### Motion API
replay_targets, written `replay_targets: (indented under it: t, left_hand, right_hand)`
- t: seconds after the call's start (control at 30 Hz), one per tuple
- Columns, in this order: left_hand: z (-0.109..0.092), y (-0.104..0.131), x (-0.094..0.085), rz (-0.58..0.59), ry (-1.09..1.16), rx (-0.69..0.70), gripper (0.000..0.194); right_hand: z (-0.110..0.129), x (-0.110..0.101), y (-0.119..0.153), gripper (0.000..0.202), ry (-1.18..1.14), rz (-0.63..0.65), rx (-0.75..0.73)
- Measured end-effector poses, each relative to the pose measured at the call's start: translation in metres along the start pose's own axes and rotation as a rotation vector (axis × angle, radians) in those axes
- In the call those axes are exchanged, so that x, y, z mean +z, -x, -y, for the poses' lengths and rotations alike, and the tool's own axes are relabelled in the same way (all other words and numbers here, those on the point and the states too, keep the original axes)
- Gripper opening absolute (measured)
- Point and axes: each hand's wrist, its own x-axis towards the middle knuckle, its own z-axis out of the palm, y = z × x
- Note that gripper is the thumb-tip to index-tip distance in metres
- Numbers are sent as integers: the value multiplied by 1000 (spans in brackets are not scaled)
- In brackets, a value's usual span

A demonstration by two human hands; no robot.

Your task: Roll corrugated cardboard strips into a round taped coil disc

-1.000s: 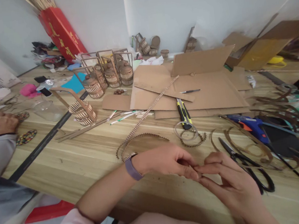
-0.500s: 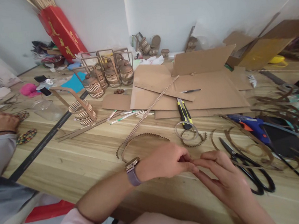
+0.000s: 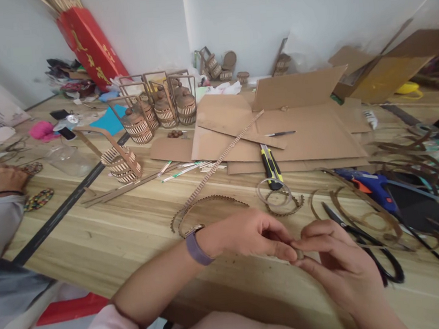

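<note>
My left hand (image 3: 253, 237), with a watch on a purple strap at its wrist, pinches a small brown piece (image 3: 300, 254) between thumb and fingers. From the other side my right hand (image 3: 337, 259) grips the same piece with thumb and fingertips. Most of it is hidden by the fingers, so its kind cannot be made out. Just beyond the hands lie a curved ribbed strip (image 3: 211, 199) and a pale ring (image 3: 260, 194) by a yellow-black utility knife (image 3: 270, 167). Black-handled scissors (image 3: 391, 267) are partly covered by my right hand.
Flat cardboard (image 3: 310, 134) covers the middle back. A blue glue gun (image 3: 374, 187) and curled brown strips (image 3: 349, 208) lie at right. Small lidded baskets (image 3: 164, 110) and an open-topped basket (image 3: 121, 164) stand at left. A co-worker's hands (image 3: 5, 179) work at far left.
Both hands have shifted slightly right and turned, and the small brown piece now shows between the fingertips. My right hand covers more of the scissors.
</note>
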Motion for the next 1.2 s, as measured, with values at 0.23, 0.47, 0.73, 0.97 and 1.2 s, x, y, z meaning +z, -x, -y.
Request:
replay_targets:
  t: [0.23,0.47,0.73,0.97,1.2]
  left_hand:
    - [-6,4,2,-166,-412,5,23]
    - [3,-1,-4,43,-59,23,24]
    - [7,-4,-1,47,55,39,17]
    - [-1,2,0,-126,-297,-26,27]
    - [5,-1,-1,37,-83,83,31]
  right_hand:
    - [-7,1,5,9,178,81,-65]
    - [2,0,6,6,43,13,14]
    - [3,2,3,6,-30,-27,29]
    - [-2,6,4,10,191,38,-88]
    - [0,-1,7,5,14,60,20]
